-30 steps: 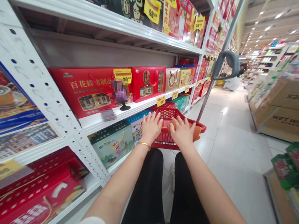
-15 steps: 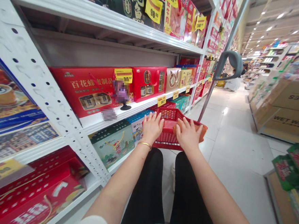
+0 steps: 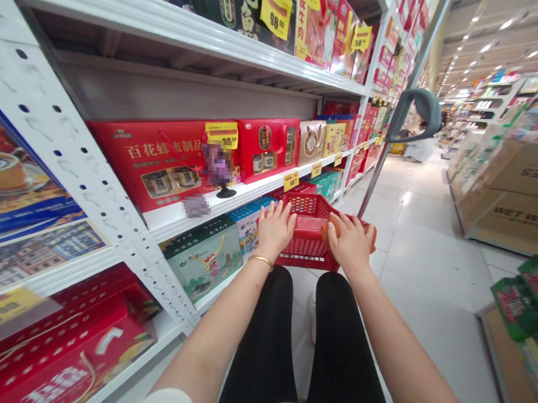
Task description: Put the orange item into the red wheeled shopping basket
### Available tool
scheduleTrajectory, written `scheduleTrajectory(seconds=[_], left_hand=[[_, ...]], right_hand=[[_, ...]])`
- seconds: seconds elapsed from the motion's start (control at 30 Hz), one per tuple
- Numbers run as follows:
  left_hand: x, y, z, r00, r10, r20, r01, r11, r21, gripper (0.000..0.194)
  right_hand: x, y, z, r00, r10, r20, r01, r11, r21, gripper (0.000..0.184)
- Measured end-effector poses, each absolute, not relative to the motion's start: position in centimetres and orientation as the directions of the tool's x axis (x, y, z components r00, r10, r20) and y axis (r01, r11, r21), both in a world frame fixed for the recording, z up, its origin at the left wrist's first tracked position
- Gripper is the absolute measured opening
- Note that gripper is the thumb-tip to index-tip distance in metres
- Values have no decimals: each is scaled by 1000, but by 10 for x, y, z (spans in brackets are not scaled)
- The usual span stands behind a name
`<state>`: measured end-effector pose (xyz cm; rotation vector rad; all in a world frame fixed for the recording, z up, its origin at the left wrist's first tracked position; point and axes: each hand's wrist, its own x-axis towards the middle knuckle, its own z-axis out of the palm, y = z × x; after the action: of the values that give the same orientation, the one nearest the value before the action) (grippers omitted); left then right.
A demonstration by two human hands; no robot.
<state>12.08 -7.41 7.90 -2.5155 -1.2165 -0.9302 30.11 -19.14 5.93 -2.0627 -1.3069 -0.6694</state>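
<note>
Now your right hand [image 3: 349, 244] has slid onto orange item [image 3: 331, 226] inside red shopping basket [image 3: 305, 250]; left hand [image 3: 274, 229] lies open on basket; hands apart, right's grip unclear.

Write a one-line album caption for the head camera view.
Left hand and right hand rest on a red shopping basket beside a white store shelf lined with boxed gift sets.
</note>
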Motion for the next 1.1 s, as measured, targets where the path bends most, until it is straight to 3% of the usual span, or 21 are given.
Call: scheduleTrajectory(seconds=[0.1, 0.33, 0.43, 0.63, 0.9, 1.1], left_hand=[[120, -73, 79, 458, 642, 615, 766, -636, 95, 58], [119, -72, 79, 476, 656, 585, 773, -630, 78, 57], [120, -74, 80, 471, 657, 589, 769, -633, 91, 58], [120, -74, 80, 456, 646, 612, 762, -639, 108, 58], [120, -71, 79, 468, 659, 588, 779, -622, 77, 57], [121, -74, 80, 465, 656, 595, 767, -634, 100, 59]], right_hand=[[279, -178, 59, 371, 621, 690, 925, -311, -218, 50], [242, -166, 61, 123, 741, 660, 992, -79, -97, 50], [271, -182, 63, 149, 749, 645, 989, -117, -93, 51], [300, -189, 68, 385, 665, 640, 920, -334, -206, 50], [251, -166, 70, 129, 756, 642, 991, -83, -102, 51], [306, -182, 70, 307, 720, 622, 952, -229, -205, 50]])
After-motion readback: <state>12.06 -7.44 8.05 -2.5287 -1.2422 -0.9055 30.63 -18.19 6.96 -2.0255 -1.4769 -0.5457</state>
